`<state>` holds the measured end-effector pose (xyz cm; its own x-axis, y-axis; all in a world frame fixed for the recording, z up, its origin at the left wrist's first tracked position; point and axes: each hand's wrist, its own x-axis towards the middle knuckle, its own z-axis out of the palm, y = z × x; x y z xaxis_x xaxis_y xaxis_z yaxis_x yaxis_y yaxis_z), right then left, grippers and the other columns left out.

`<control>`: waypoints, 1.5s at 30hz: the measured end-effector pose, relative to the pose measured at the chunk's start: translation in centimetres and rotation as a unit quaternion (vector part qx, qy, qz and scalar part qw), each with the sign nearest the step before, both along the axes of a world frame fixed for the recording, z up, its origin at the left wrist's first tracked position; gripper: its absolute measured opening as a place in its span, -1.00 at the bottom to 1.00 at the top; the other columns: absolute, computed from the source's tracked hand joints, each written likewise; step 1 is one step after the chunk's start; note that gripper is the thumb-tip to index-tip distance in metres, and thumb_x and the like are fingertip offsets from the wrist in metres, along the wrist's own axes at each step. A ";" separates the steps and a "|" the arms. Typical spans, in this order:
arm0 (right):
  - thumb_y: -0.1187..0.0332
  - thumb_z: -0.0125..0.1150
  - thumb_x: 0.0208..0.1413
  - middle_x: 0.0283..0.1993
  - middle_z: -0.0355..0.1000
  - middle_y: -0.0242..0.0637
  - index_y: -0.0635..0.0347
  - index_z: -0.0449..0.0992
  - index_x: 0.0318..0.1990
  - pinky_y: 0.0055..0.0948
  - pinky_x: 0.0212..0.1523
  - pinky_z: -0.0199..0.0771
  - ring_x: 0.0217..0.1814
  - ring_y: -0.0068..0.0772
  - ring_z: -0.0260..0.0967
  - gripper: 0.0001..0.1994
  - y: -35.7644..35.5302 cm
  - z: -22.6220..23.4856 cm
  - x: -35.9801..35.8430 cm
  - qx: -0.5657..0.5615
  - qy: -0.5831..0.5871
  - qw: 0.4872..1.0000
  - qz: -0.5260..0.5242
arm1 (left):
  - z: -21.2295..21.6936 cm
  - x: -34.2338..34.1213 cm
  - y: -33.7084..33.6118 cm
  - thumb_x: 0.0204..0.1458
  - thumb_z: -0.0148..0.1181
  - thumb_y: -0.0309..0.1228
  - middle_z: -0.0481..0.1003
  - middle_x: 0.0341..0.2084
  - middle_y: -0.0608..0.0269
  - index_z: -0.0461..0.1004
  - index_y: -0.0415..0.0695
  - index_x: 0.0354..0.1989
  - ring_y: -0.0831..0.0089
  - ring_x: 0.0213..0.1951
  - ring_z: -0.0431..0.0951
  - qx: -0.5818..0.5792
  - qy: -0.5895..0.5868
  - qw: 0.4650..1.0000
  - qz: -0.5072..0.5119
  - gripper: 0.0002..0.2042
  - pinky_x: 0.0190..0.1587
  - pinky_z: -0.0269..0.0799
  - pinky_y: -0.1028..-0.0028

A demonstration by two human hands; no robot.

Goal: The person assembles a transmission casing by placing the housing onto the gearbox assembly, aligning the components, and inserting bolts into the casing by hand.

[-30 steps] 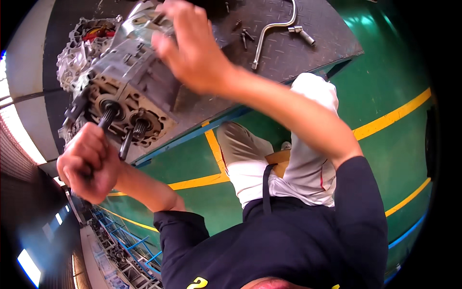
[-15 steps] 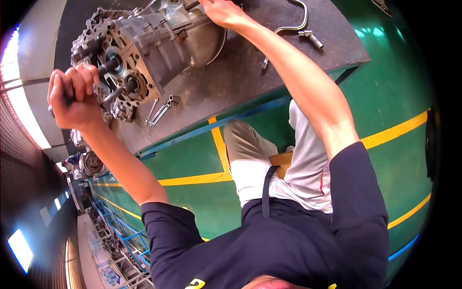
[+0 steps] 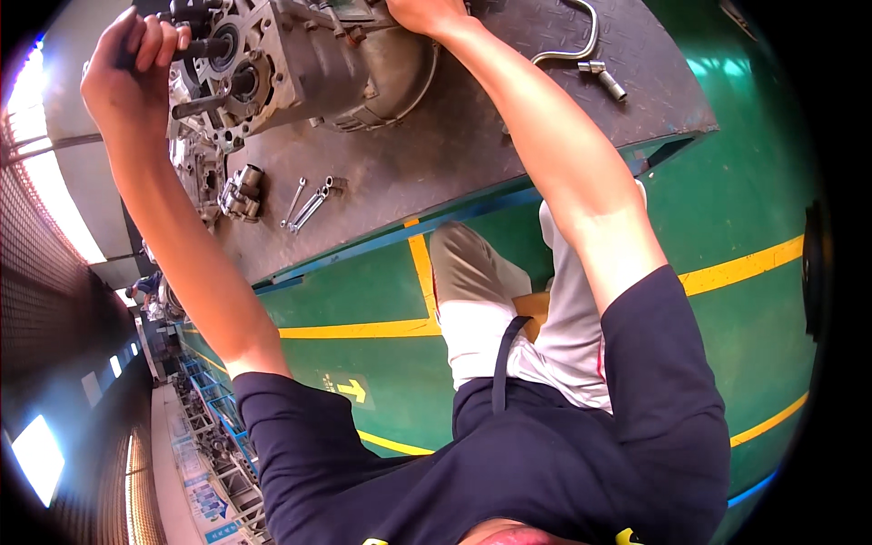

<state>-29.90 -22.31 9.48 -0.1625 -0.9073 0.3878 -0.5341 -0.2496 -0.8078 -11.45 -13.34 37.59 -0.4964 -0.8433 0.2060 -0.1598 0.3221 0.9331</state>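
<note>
A grey metal gearbox housing [image 3: 318, 77] lies on the dark workbench [image 3: 391, 173], its open end face turned to the left. From that face protrude a dark shaft [image 3: 202, 48] and a second, lower shaft [image 3: 202, 106]. My left hand [image 3: 136, 59] is closed at the outer end of the upper shaft, fingers curled round it. At the top edge my right hand [image 3: 429, 13] rests by the rounded bell end of the housing; its fingers are mostly cut off by the frame.
Several small wrenches [image 3: 311, 207] and a small metal part [image 3: 241, 193] lie near the bench's front edge. To the right are a bent metal bar [image 3: 581, 45] and a socket piece [image 3: 612, 86]. Below is green floor with yellow lines [image 3: 363, 330].
The housing's open end has swung up and away from the wrenches, and my left hand has moved up with it. My right hand stays near the bell end.
</note>
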 end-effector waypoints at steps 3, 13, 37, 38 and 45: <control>0.04 -0.24 0.34 -0.21 0.55 0.12 0.16 0.48 -0.08 0.13 -0.06 0.50 -0.12 0.21 0.53 -0.57 -1.2 -0.4 -0.1 0.027 0.017 0.999 0.009 | -1.1 -3.9 -0.1 0.19 -0.04 -0.46 0.05 -0.67 0.34 0.14 -0.08 -0.62 0.39 -0.49 0.15 -0.071 -0.006 0.981 0.178 -0.70 -0.16 0.24 0.23; 0.05 -0.21 0.29 -0.10 0.57 0.04 0.26 0.63 -0.17 0.00 0.02 0.51 -0.03 0.07 0.54 -0.49 -3.0 -2.0 -1.4 0.071 0.121 0.989 0.045 | -2.0 1.1 -10.8 0.21 -0.11 -0.37 0.16 -0.70 0.40 0.33 -0.11 -0.43 0.48 -0.65 0.17 0.000 0.095 0.986 0.134 -0.82 -0.49 0.25 0.40; 0.14 -0.12 0.26 -0.28 0.57 0.09 0.23 0.65 -0.37 0.05 -0.15 0.56 -0.20 0.19 0.56 -0.56 11.7 1.1 0.3 0.075 0.204 0.975 0.054 | -3.1 3.6 2.6 0.17 -0.01 -0.41 0.02 -0.76 0.42 0.11 -0.02 -0.61 0.51 -0.63 0.09 -0.062 0.186 0.966 0.166 -0.70 -0.38 0.19 0.37; 0.09 -0.15 0.29 -0.27 0.56 0.11 0.26 0.64 -0.37 0.08 -0.11 0.54 -0.19 0.21 0.55 -0.51 11.8 0.9 0.4 0.078 0.185 0.979 0.038 | -3.5 2.7 2.2 0.17 0.00 -0.41 0.01 -0.77 0.41 0.11 -0.03 -0.61 0.50 -0.66 0.06 -0.084 0.197 0.957 0.195 -0.69 -0.45 0.18 0.37; 0.05 -0.09 0.27 -0.24 0.58 0.08 0.26 0.65 -0.32 0.04 -0.05 0.53 -0.13 0.17 0.55 -0.52 12.0 1.4 1.0 0.094 0.195 0.976 0.019 | -5.9 0.8 0.6 0.29 -0.01 -0.24 0.16 -0.76 0.47 0.34 0.01 -0.56 0.59 -0.73 0.16 -0.254 0.171 0.873 0.380 -0.68 -0.65 0.07 0.52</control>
<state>-28.91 -10.35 10.84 -0.0013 -0.9709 0.2396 -0.8030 -0.1418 -0.5789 -10.68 -12.72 31.64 0.3304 -0.6588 0.6759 -0.2482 0.6303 0.7356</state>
